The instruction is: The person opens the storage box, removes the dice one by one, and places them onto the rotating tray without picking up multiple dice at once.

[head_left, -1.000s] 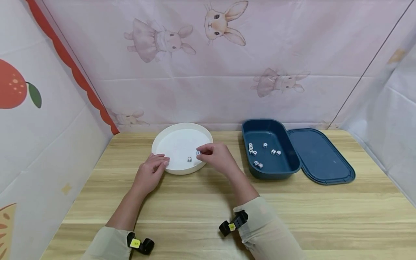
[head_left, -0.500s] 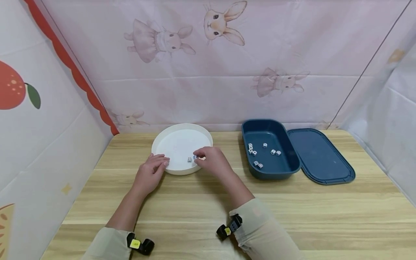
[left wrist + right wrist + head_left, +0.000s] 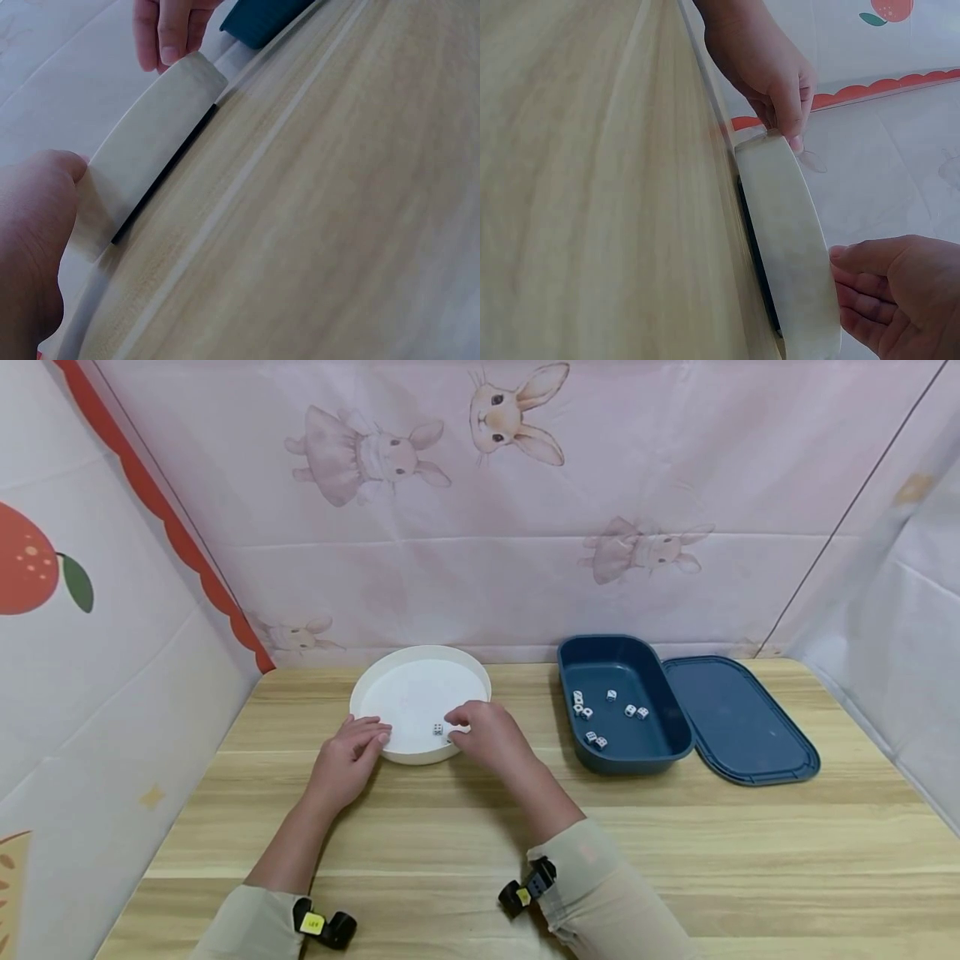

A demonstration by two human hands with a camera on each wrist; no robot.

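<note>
A round white tray [image 3: 408, 693] sits at the back of the table. My left hand [image 3: 347, 760] holds its left rim, fingers and thumb lying over the edge; the left wrist view shows the thumb [image 3: 69, 162] against the wall. My right hand [image 3: 491, 735] is over the tray's right front edge, thumb and index finger apart, with nothing visible between them. One white die [image 3: 437, 728] lies in the tray left of those fingertips. Another die [image 3: 449, 741] shows only a sliver beside the right thumb. In the right wrist view the right hand's fingers [image 3: 862, 292] are spread beside the tray wall.
To the right stands a dark blue rectangular box [image 3: 626, 764] with several white dice [image 3: 631, 711] inside. Its blue lid [image 3: 742, 718] lies against the box's right side. Printed cloth [image 3: 510, 593] hangs behind the wooden table [image 3: 420, 860].
My right hand has moved slightly left and toward me inside the tray, and its fingers have parted from the die they pinched. The left hand stays at the rim.
</note>
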